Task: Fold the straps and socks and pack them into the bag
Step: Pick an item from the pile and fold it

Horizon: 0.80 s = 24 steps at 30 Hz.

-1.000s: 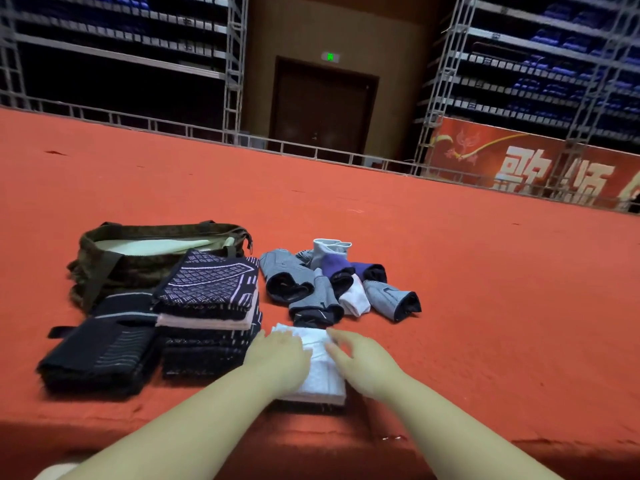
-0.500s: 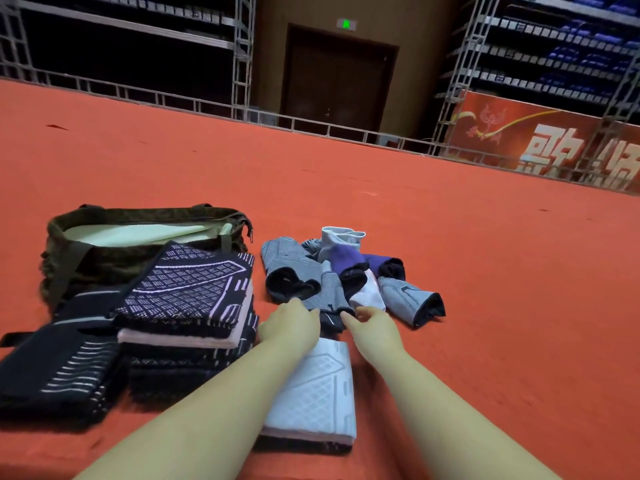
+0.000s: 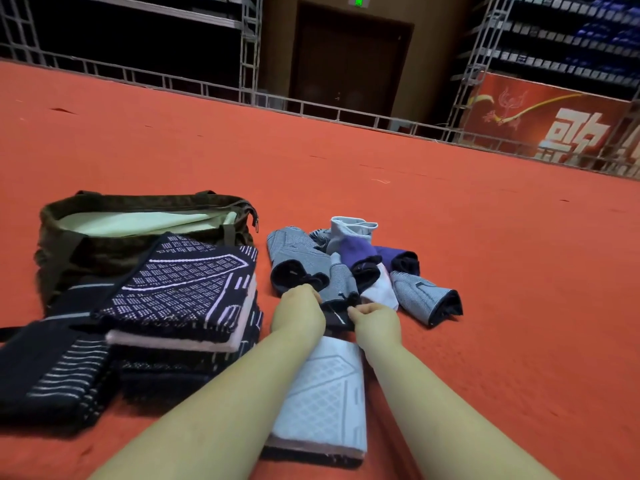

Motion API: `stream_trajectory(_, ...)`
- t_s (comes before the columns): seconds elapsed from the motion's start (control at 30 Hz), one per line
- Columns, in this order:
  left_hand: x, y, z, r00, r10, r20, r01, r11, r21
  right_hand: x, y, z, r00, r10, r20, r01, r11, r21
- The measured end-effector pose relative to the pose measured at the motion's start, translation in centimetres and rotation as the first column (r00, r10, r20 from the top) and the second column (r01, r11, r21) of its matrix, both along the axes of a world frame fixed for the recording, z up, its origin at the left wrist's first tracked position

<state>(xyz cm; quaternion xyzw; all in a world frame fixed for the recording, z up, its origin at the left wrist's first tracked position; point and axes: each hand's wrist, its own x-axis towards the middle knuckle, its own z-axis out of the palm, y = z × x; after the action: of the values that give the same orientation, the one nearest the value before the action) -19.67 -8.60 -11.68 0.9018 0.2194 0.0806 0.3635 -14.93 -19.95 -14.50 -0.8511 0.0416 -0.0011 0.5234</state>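
An open olive bag point(image 3: 86, 251) with a pale lining stands at the left on the red carpet. In front of it lies a stack of folded dark patterned straps point(image 3: 180, 289), with another dark folded strap point(image 3: 45, 368) to its left. A folded white strap point(image 3: 325, 407) lies between my forearms. Beyond it is a heap of grey, purple and white socks point(image 3: 356, 261). My left hand point(image 3: 298, 311) and my right hand point(image 3: 375, 322) both pinch the dark cuff end of a grey sock point(image 3: 337, 292) at the heap's near edge.
The red carpet point(image 3: 485, 271) stretches wide to the right and far side. A metal railing point(image 3: 207, 88), scaffold frames, a dark door and a red banner point(image 3: 554, 123) stand at the back.
Both hands left the folded white strap and reached forward to the sock heap, closing on a grey sock. The view moved closer and tilted down.
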Motion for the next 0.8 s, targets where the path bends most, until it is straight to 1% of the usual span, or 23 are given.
stream_trajectory(0.13, -0.8, 0.0, 0.6, 0.997, -0.013, 0.077, 0.018, 0.998, -0.066, -0.5, 0.2, 0.4, 1.0, -0.014, -0.002, 0.015, 0.985, 0.173)
stream_trajectory(0.17, -1.0, -0.1, 0.8, 0.996, -0.027, 0.091, 0.033, 0.997, -0.067, -0.7, 0.2, 1.0, 1.0, -0.003, 0.022, -0.001, 0.984, 0.178)
stream_trajectory(0.23, -1.3, -0.3, 1.3, 0.989, -0.048, 0.138, 0.056, 0.997, -0.053, -1.4, -0.1, 2.7, 0.992, 0.001, 0.128, -0.016, 0.994, 0.112)
stream_trajectory(0.3, -1.8, -0.5, 2.0, 0.978, -0.074, 0.195, 0.086, 0.995, -0.051, -1.8, -0.5, 4.5, 0.973, -0.008, 0.229, -0.013, 0.996, 0.089)
stream_trajectory(0.4, -2.7, -1.0, 3.7, 0.939, -0.143, 0.314, 0.195, 0.97, -0.143, -3.2, -1.1, 7.7, 0.937, 0.048, 0.345, -0.071, 0.996, 0.054)
stream_trajectory(0.5, -4.4, -1.6, 5.7, 0.894, -0.128, 0.429, 0.26, 0.928, -0.265, -5.2, -1.9, 11.0, 0.874, 0.117, 0.473, -0.118, 0.993, -0.028)
stream_trajectory(0.57, -5.8, -1.9, 6.7, 0.859, -0.098, 0.502, 0.268, 0.923, -0.277, -6.7, -2.4, 12.5, 0.837, 0.163, 0.522, -0.142, 0.987, -0.081)
stream_trajectory(0.63, -7.5, -2.0, 7.2, 0.832, -0.102, 0.545, 0.254, 0.944, -0.21, -8.4, -3.1, 13.1, 0.821, 0.216, 0.529, -0.166, 0.976, -0.141)
stream_trajectory(0.7, -9.5, -1.9, 7.4, 0.817, -0.155, 0.556, 0.229, 0.971, -0.067, -10.6, -3.8, 13.5, 0.784, 0.306, 0.54, -0.204, 0.949, -0.24)
stream_trajectory(0.8, -12.3, -1.9, 6.9, 0.747, -0.268, 0.608, 0.212, 0.963, 0.164, -13.9, -4.8, 13.2, 0.743, 0.436, 0.508, -0.258, 0.887, -0.384)
